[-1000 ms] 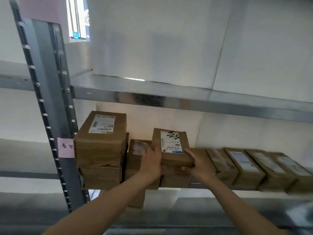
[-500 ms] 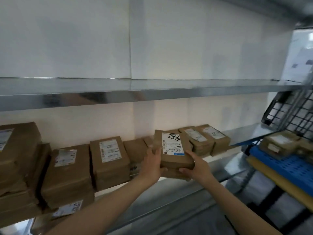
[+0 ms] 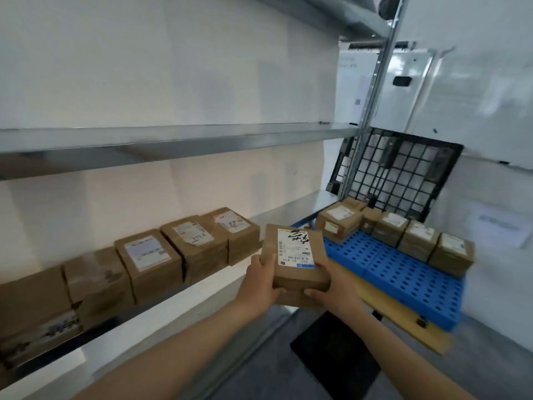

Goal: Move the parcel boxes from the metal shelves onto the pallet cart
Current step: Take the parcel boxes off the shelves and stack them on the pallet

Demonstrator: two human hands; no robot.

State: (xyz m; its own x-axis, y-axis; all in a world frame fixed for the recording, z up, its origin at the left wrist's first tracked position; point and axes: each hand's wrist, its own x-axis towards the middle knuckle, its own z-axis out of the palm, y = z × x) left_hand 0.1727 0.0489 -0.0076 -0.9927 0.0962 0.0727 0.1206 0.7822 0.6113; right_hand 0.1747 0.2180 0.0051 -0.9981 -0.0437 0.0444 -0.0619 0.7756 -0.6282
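Parcel box (image 3: 297,261), brown card, white label up: held in the air in front of the chest, clear of the shelf, between the shelf row and the pallet cart. A brown edge shows under it, possibly a second box; cannot tell.

Left hand (image 3: 261,284) grips the box's left side, thumb on top, fingers curled beneath. Right hand (image 3: 334,287) grips the near right corner, fingers wrapped under.

Left of it: metal shelf (image 3: 288,209) with a row of labelled boxes (image 3: 190,243) side by side along the wall. Bare upper shelf (image 3: 173,137) above.

Right of it: pallet cart, blue perforated deck (image 3: 403,272), with a line of boxes (image 3: 418,239) along its far edge. Black grid panel (image 3: 398,174) stands tilted behind them.
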